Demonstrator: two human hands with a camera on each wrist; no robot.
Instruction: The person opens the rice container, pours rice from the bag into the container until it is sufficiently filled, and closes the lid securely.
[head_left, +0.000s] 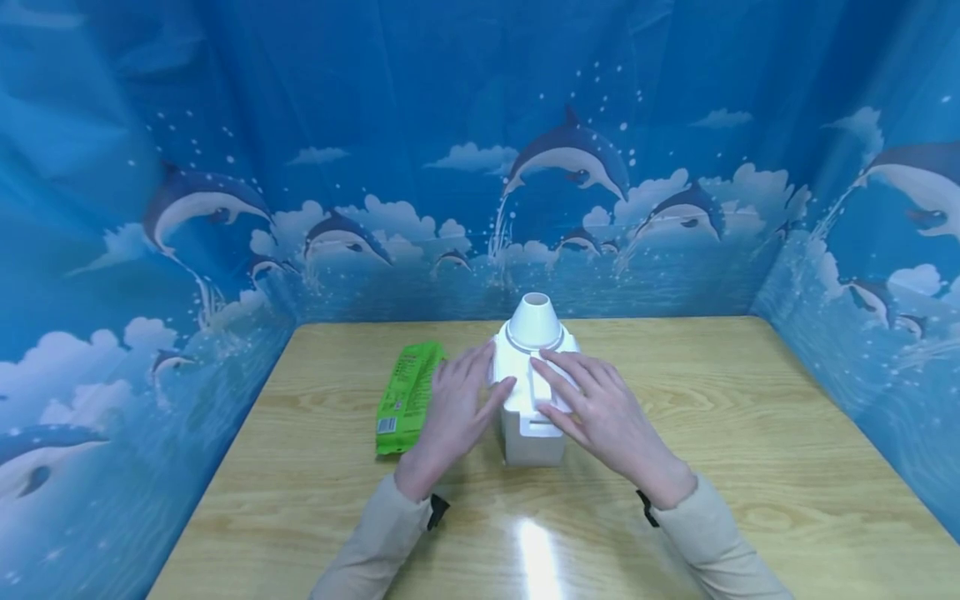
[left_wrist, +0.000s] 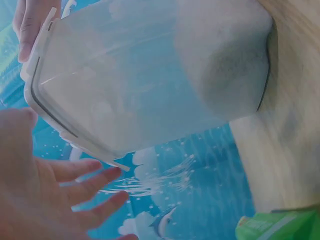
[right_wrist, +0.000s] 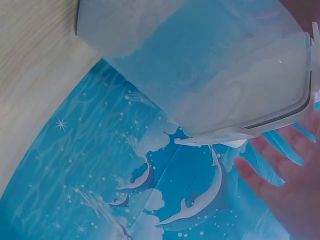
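Note:
A clear plastic storage container [left_wrist: 150,75] stands upright on the table, its white lid [head_left: 517,367] on top. The lid carries a cone-shaped piece [head_left: 535,321] at the back and a raised bar [head_left: 540,388] in the middle. Pale contents [left_wrist: 235,55], partly filling it, lie at the bottom. My left hand [head_left: 459,408] is at the lid's left side, fingers extended and spread near a side flap [left_wrist: 117,164]. Over the lid's right side is my right hand [head_left: 600,404], its fingers loosely extended by the bar; whether the fingertips touch it is hard to tell.
A green printed packet [head_left: 408,396] lies on the wooden table [head_left: 720,433] left of the container, partly behind my left hand. Blue dolphin-print sheeting [head_left: 420,108] hangs along the back and both sides.

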